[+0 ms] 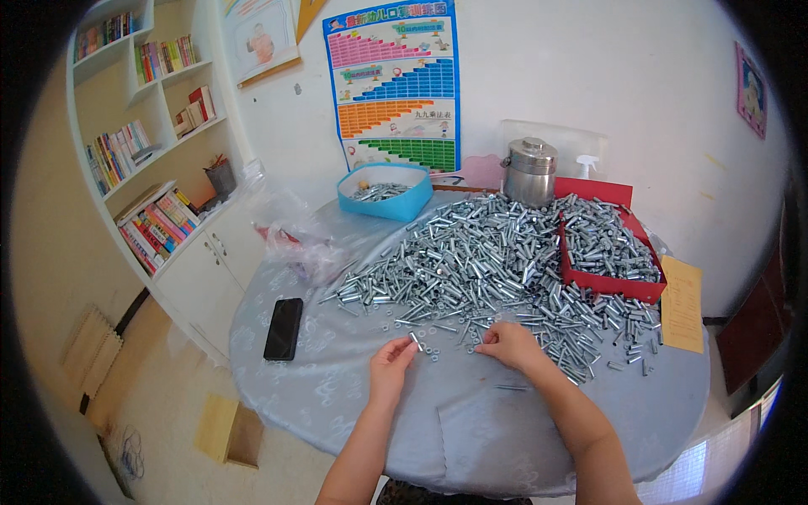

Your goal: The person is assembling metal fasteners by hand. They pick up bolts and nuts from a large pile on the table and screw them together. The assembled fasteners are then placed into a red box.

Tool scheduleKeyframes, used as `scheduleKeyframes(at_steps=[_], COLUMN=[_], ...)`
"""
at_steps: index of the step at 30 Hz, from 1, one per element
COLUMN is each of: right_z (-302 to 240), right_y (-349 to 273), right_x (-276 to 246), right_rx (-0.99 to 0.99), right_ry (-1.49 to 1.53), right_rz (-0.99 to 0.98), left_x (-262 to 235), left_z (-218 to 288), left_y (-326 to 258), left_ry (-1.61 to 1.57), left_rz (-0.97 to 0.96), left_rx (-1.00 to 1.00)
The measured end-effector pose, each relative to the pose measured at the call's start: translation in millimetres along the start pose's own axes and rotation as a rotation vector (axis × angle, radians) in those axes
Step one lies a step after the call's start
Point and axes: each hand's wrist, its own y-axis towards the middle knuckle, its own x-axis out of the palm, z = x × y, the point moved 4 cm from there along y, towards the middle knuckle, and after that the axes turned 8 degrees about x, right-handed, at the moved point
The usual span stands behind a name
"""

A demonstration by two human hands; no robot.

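At the far left a white bookshelf (139, 143) holds rows of coloured books, its upper end bent and cut off by the rim of the view. On the counter (337, 396), which wears a pale blue patterned cloth, a black phone (284, 328) lies face up near the left edge, with crumpled clear plastic bags (290, 227) behind it.

The left hand (390, 364) pinches a small silvery bolt (416, 340) between thumb and forefinger; the bolt is short, bright and tilted, its tip just above a few loose nuts (431, 347) on the cloth. Whether a nut already sits on it is too small to make out.

Behind, a blue heart-shaped tray (353, 204) carries a small heap of the same metal parts. On the wall above hangs a tall poster (393, 84) with a blue border and stepped blocks of pink, blue, orange and green.

The right hand (507, 343) rests at the near edge of the great pile of bolts (480, 261), its fingers curled down onto the parts; what they grip, if anything, is hidden beneath them. A steel lidded pot (530, 171) stands behind the pile.

To the right a red box (619, 290) is filled with more bolts, and a yellow-brown paper envelope (682, 305) lies just beside it. A pink-framed picture (751, 88) on the wall is blurred at the rim.
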Motion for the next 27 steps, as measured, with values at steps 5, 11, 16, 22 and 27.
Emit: scheduleKeyframes(at_steps=[5, 11, 16, 22, 27], right_z=[3, 13, 4, -20, -30], right_y=[-3, 1, -1, -11, -18], right_x=[-2, -9, -24, -17, -7], right_rx=[0.05, 0.019, -0.178, -0.222, -0.267], right_ry=[-0.011, 0.103, 0.333, 0.872, 0.984], right_rz=[0.011, 0.168, 0.264, -0.087, -0.266], left_x=[8, 11, 17, 25, 32], left_z=[-7, -8, -3, 4, 17], left_y=[-3, -5, -11, -20, -22], left_ry=[-0.387, -0.324, -0.026, 0.309, 0.373], left_rz=[-0.132, -0.198, -0.209, -0.279, -0.326], left_rx=[-0.159, -0.133, 0.033, 0.226, 0.317])
